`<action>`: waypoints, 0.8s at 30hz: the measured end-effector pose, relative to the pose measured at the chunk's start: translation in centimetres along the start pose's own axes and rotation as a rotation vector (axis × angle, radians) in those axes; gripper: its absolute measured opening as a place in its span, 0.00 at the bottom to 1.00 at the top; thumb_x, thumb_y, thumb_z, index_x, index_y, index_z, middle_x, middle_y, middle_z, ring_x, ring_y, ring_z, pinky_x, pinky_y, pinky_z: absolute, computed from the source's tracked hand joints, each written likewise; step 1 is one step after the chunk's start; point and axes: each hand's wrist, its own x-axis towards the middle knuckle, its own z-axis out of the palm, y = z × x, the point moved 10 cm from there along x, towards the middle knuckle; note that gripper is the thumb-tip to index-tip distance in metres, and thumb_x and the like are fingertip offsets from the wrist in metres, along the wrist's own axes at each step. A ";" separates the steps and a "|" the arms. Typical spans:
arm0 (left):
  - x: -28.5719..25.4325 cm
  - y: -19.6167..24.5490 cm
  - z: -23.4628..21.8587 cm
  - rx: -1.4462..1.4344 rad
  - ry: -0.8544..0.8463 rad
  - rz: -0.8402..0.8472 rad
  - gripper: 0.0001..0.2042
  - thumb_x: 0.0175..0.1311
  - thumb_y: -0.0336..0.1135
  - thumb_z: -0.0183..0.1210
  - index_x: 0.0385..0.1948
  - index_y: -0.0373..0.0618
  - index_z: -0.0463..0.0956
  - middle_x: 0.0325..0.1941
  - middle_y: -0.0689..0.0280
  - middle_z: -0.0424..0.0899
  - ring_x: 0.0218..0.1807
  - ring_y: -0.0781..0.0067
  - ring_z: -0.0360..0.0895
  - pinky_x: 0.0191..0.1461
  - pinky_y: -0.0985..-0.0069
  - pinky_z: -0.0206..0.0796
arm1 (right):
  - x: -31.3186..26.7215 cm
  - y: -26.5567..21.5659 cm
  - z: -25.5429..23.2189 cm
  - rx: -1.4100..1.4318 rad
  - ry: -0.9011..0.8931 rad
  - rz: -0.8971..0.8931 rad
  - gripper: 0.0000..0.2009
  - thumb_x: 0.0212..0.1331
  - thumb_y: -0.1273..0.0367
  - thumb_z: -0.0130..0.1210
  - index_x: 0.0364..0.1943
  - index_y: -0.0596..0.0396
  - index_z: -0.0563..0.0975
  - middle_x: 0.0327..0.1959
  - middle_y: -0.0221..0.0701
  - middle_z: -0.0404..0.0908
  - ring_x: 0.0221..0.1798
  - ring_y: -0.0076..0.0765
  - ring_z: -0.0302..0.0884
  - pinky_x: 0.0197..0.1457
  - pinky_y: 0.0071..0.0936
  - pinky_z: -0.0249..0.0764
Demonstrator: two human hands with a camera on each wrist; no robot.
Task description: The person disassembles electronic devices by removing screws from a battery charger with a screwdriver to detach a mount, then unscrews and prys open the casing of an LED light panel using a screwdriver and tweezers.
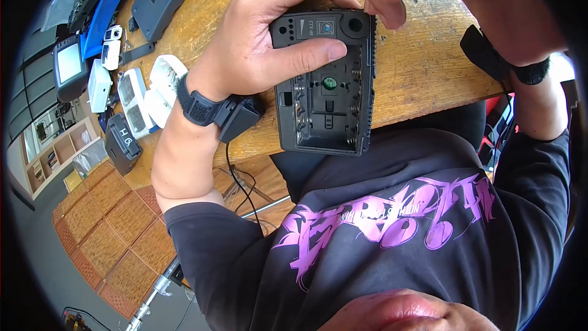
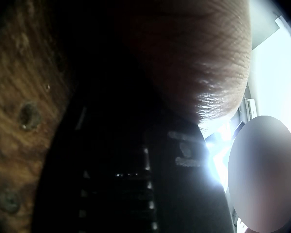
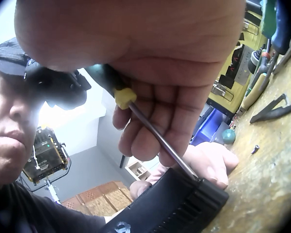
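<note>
A black plastic housing [image 1: 327, 119] with an open compartment, metal springs and a small green disc inside lies at the table's front edge. Across it lies the left hand [image 1: 263, 43], thumb on the near face, fingers round the far edge. In the right wrist view, the right hand [image 3: 150, 48] grips a screwdriver [image 3: 155, 135] with a dark green and yellow handle; its shaft meets the end of the housing [image 3: 157, 204], close to the left fingertips. The left wrist view shows the housing's dark side [image 2: 184, 189] beneath the left hand [image 2: 208, 53].
A small screw [image 3: 255, 149] and a black angled tool [image 3: 276, 111] lie on the wooden table [image 1: 422, 79]. A yellow case [image 3: 233, 68] and hand tools stand beyond. White trays [image 1: 131, 98], a black block [image 1: 122, 144] and a blue object [image 1: 107, 12] crowd the left side.
</note>
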 end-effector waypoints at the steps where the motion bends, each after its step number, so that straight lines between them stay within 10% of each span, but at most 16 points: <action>1: 0.2 0.1 0.0 -0.025 0.048 0.061 0.24 0.56 0.41 0.71 0.52 0.37 0.82 0.51 0.56 0.85 0.54 0.56 0.80 0.61 0.64 0.67 | 0.1 0.0 0.2 -0.010 0.000 0.005 0.25 0.63 0.50 0.67 0.32 0.63 0.78 0.25 0.31 0.79 0.28 0.30 0.76 0.32 0.24 0.70; 5: -1.0 0.4 0.1 0.019 0.007 -0.096 0.21 0.60 0.40 0.68 0.51 0.36 0.82 0.53 0.56 0.85 0.58 0.57 0.81 0.65 0.64 0.68 | -0.2 -1.0 2.5 -0.219 -0.396 -0.132 0.17 0.68 0.60 0.65 0.29 0.61 0.79 0.22 0.31 0.76 0.24 0.26 0.74 0.27 0.26 0.65; 7: -1.0 -0.8 1.2 -0.145 -0.051 -0.203 0.19 0.60 0.39 0.67 0.49 0.35 0.81 0.52 0.55 0.85 0.57 0.57 0.81 0.64 0.64 0.70 | -0.5 2.9 1.5 -0.049 -0.268 -0.113 0.18 0.70 0.60 0.63 0.29 0.61 0.80 0.21 0.31 0.76 0.25 0.27 0.74 0.27 0.26 0.66; 9: 0.3 1.6 -0.4 -0.025 0.093 0.093 0.26 0.55 0.40 0.71 0.54 0.36 0.81 0.52 0.54 0.85 0.55 0.55 0.80 0.61 0.64 0.67 | -0.5 -0.2 2.3 -0.219 -0.292 -0.017 0.18 0.72 0.60 0.61 0.30 0.61 0.80 0.22 0.31 0.77 0.26 0.27 0.75 0.29 0.25 0.67; 11: 0.3 1.6 -0.6 -0.048 0.080 0.106 0.27 0.55 0.40 0.71 0.55 0.36 0.80 0.52 0.54 0.85 0.55 0.55 0.80 0.61 0.64 0.68 | -0.5 1.9 2.0 0.276 -0.251 0.088 0.18 0.74 0.60 0.59 0.31 0.62 0.80 0.23 0.31 0.78 0.28 0.27 0.76 0.32 0.25 0.68; 13: 0.5 1.6 -0.2 0.053 -0.021 0.049 0.26 0.55 0.40 0.71 0.54 0.35 0.81 0.51 0.54 0.85 0.55 0.56 0.81 0.60 0.64 0.69 | -0.5 1.5 2.0 0.299 -0.303 -0.100 0.19 0.75 0.59 0.58 0.32 0.63 0.80 0.24 0.31 0.78 0.30 0.26 0.76 0.34 0.24 0.69; 24: 0.9 2.6 -0.1 -0.109 -0.051 0.112 0.18 0.62 0.35 0.64 0.51 0.34 0.79 0.49 0.54 0.84 0.55 0.56 0.80 0.62 0.64 0.69 | -0.1 2.5 2.0 0.392 -0.329 0.271 0.21 0.80 0.58 0.51 0.34 0.62 0.80 0.29 0.31 0.81 0.35 0.26 0.80 0.40 0.23 0.74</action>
